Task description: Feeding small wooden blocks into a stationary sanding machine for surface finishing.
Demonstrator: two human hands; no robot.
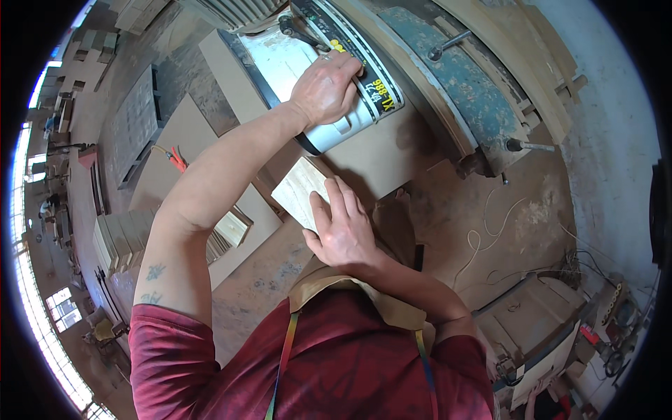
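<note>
At the bench's far middle, the left hand point(327, 87) is resting with curled fingers on top of the white machine point(329, 77), gripping its housing. Just nearer, the right hand point(341, 227) is lying flat, fingers spread, pressing on a pale wood piece point(301, 187) under the machine's near edge. Red pliers point(176, 159) are lying to the left on a board point(178, 150).

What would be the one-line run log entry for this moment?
left hand: resting on white machine housing | right hand: pressing pale wood piece flat | pliers: lying apart
</note>
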